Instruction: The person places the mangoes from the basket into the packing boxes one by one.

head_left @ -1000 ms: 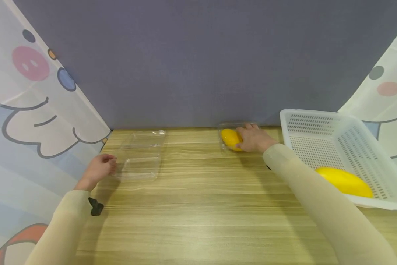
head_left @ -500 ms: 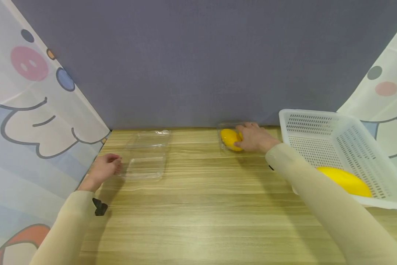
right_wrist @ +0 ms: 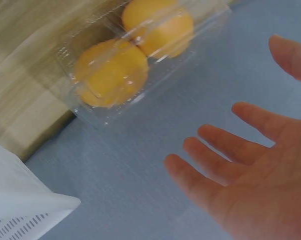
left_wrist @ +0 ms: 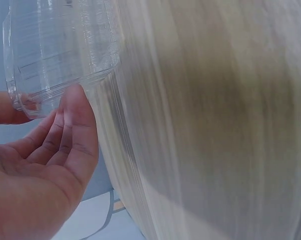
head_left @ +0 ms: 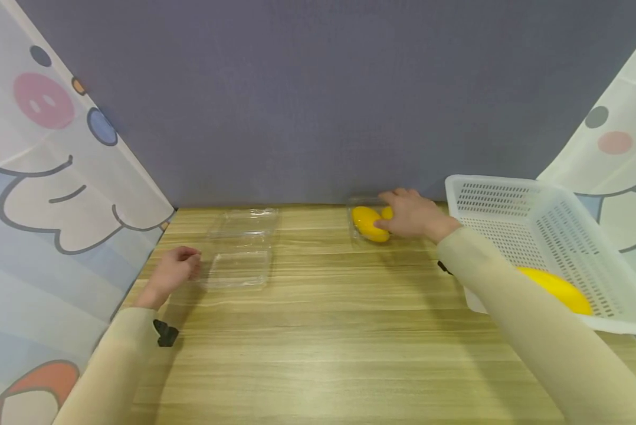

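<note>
My left fingers (left_wrist: pixel 80 122) pinch a clear hinged box (head_left: pixel 240 268); my right fingers (right_wrist: pixel 233 145) spread wide near two yellow fruits.

The hinged box lies open on the left of the wooden desk (head_left: pixel 318 336), one half behind the other, and I have its left edge between thumb and fingertips. Right of the middle, near the grey wall (head_left: pixel 307 106), a second clear box (right_wrist: pixel 65 61) holds the pair: the left yellow fruit (head_left: pixel 368 224) and, just beside it, the right yellow fruit (head_left: pixel 386 213), partly covered by my fingers in the head view. From my right wrist, I see those fingers apart from box and fruits. At far right, a white basket (head_left: pixel 498 192) carries a long yellow fruit (head_left: pixel 562 293), partly hidden behind my right sleeve (head_left: pixel 520 319).
</note>
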`<action>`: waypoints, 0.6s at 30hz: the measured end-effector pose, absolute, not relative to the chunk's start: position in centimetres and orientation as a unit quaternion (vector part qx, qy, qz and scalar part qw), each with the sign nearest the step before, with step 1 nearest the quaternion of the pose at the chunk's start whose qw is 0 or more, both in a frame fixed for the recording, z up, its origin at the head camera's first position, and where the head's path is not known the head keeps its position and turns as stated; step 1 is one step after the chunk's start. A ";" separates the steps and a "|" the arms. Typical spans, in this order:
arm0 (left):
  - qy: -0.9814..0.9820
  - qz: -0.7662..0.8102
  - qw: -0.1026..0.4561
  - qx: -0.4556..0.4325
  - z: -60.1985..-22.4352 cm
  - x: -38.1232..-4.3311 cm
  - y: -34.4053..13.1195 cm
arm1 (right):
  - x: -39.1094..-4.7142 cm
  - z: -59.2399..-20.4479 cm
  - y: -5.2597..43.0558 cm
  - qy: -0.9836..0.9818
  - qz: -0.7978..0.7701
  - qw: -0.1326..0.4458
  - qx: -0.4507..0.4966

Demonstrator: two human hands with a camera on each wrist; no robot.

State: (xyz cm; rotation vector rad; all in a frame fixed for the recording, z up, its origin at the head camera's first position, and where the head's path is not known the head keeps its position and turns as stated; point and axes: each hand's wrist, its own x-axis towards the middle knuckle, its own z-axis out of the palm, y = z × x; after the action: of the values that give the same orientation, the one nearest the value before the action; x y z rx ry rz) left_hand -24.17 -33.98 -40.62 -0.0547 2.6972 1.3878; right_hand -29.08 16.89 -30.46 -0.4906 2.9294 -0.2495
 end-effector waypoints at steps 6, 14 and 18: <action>0.887 0.458 0.059 -0.019 -40.7 -24.2 -33.6 | -28.4 -29.6 17.2 0.981 -0.088 0.077 -0.156; 0.881 0.469 0.061 -0.015 -40.8 -24.2 -33.2 | -27.6 -28.7 18.0 0.980 -0.094 0.068 -0.162; 0.874 0.481 0.066 -0.012 -40.8 -24.2 -33.0 | -27.0 -28.4 18.4 0.979 -0.095 0.066 -0.166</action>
State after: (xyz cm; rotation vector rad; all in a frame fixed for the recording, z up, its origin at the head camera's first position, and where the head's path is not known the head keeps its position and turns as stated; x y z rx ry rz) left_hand -24.19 -32.95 -40.82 -0.0360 2.6361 1.4513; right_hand -26.99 18.37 -28.39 -0.5001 2.9548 -0.2861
